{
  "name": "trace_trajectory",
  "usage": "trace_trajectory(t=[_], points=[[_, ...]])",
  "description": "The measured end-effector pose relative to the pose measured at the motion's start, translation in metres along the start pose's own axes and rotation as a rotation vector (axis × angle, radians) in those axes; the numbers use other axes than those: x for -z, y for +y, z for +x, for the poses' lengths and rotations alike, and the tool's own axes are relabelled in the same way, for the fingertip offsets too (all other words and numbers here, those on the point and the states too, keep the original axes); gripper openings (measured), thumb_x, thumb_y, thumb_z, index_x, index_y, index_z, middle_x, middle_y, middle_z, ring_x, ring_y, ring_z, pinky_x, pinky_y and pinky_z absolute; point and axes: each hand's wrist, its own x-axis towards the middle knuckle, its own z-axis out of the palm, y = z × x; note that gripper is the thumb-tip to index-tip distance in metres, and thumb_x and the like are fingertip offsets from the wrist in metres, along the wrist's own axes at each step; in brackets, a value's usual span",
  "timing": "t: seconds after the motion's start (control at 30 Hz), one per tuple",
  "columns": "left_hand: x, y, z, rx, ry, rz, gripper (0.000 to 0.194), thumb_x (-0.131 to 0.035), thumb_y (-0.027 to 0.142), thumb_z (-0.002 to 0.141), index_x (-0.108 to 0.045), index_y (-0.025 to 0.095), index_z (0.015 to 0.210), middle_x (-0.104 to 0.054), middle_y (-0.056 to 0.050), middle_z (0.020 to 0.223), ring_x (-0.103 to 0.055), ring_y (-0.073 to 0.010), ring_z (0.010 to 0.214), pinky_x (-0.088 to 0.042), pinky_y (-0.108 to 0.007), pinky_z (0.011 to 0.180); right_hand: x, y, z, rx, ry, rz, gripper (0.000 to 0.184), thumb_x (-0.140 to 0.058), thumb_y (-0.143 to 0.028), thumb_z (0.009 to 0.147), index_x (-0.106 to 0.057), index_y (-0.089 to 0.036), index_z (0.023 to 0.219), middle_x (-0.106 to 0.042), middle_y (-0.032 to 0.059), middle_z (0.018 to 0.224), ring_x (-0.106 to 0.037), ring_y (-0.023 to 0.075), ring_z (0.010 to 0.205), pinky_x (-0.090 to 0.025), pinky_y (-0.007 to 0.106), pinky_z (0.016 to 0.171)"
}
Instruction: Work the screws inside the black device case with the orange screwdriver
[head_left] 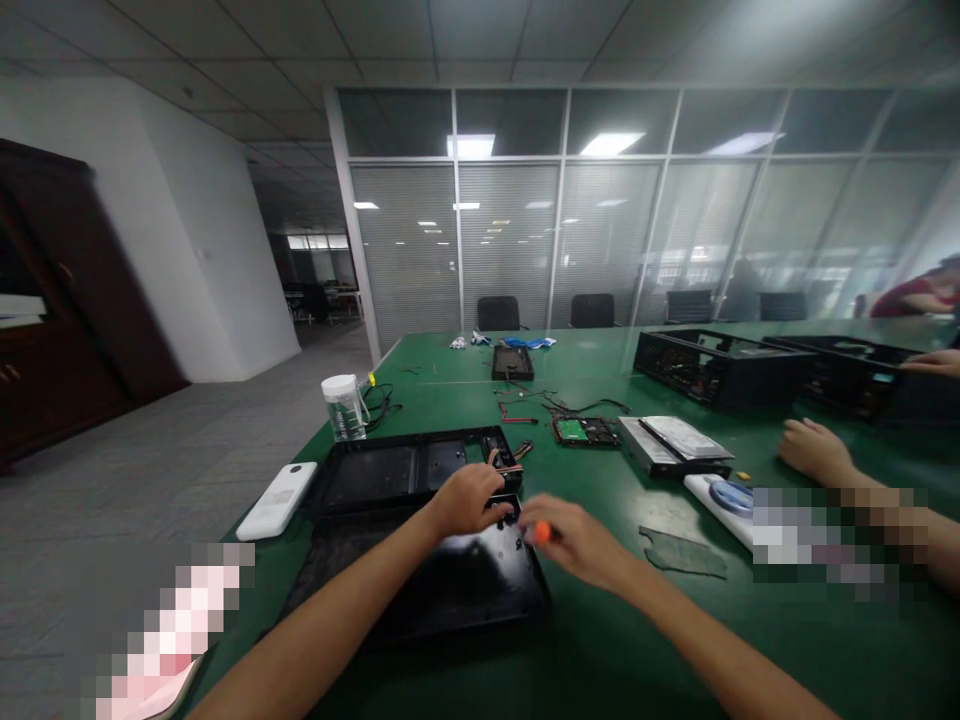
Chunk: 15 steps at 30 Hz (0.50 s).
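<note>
My right hand (581,538) is closed around an orange-handled screwdriver (542,532). Its tip is hidden from me. Facing it, my left hand (469,500) has its thumb and fingers drawn together over the corner of an open black plastic case (457,580); what they pinch is too small to make out. Small dark parts (511,515) show at that corner, between the two hands. The case's other half (382,470) lies behind, with a bundle of coloured wires (506,462) at its right end.
A clear bottle (343,412) and a white phone (276,502) are on the left. To the right lie a green circuit board (574,430), a metal drive (667,445) and a thin translucent sheet (682,553). Black computer cases (720,370) stand beyond, near another person's arm (847,475).
</note>
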Motion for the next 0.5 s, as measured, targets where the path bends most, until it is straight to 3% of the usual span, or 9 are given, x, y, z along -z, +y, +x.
trace_trajectory(t=[0.07, 0.1, 0.17, 0.27, 0.33, 0.5], points=[[0.018, -0.015, 0.002, 0.174, 0.001, 0.05, 0.029, -0.043, 0.043, 0.086, -0.052, 0.017, 0.093, -0.058, -0.007, 0.087, -0.056, -0.0201, 0.082, -0.042, -0.03, 0.076, -0.013, -0.026, -0.016, 0.121, -0.208, -0.254, 0.024, -0.048, -0.032, 0.083, -0.055, -0.022, 0.103, -0.061, 0.0047, 0.1, -0.058, 0.0165, 0.086, -0.042, 0.026, 0.071], [0.026, -0.024, 0.001, 0.25, -0.02, 0.055, 0.031, -0.043, 0.045, 0.086, -0.05, 0.017, 0.096, -0.058, -0.006, 0.087, -0.056, -0.0194, 0.08, -0.042, -0.029, 0.073, -0.02, -0.034, -0.026, 0.113, -0.238, -0.364, 0.027, -0.051, -0.03, 0.08, -0.054, -0.021, 0.106, -0.061, 0.0055, 0.101, -0.059, 0.0169, 0.083, -0.042, 0.026, 0.068], [0.038, -0.045, -0.007, 0.362, -0.115, 0.017, 0.04, -0.045, 0.05, 0.084, -0.046, 0.018, 0.106, -0.058, -0.005, 0.087, -0.057, -0.018, 0.075, -0.042, -0.026, 0.066, -0.032, -0.041, -0.046, 0.057, -0.221, -0.52, 0.037, -0.055, -0.026, 0.077, -0.05, -0.02, 0.113, -0.06, 0.0067, 0.102, -0.06, 0.0173, 0.077, -0.041, 0.026, 0.062], [0.043, -0.074, -0.029, 0.453, -0.326, -0.058, 0.049, -0.05, 0.054, 0.08, -0.042, 0.017, 0.111, -0.059, -0.002, 0.082, -0.057, -0.0167, 0.07, -0.041, -0.023, 0.06, -0.041, -0.036, -0.075, 0.004, -0.163, -0.577, 0.046, -0.057, -0.018, 0.073, -0.045, -0.022, 0.117, -0.059, 0.0057, 0.104, -0.06, 0.0177, 0.076, -0.041, 0.026, 0.06], [0.037, -0.087, -0.044, 0.414, -0.431, -0.036, 0.042, -0.057, 0.049, 0.076, -0.048, 0.018, 0.102, -0.06, -0.002, 0.084, -0.058, -0.0179, 0.074, -0.042, -0.024, 0.063, -0.04, -0.03, -0.092, -0.019, -0.164, -0.557, 0.042, -0.055, -0.011, 0.069, -0.049, -0.024, 0.108, -0.059, 0.0037, 0.102, -0.06, 0.0182, 0.077, -0.041, 0.026, 0.061], [0.027, -0.087, -0.056, 0.169, -0.404, 0.128, 0.015, -0.055, 0.031, 0.081, -0.054, 0.019, 0.09, -0.062, -0.005, 0.094, -0.058, -0.0202, 0.091, -0.041, -0.027, 0.078, -0.035, -0.024, -0.111, -0.143, -0.117, -0.412, 0.028, -0.05, -0.007, 0.065, -0.052, -0.023, 0.088, -0.06, 0.0014, 0.088, -0.058, 0.0171, 0.075, -0.04, 0.027, 0.063]])
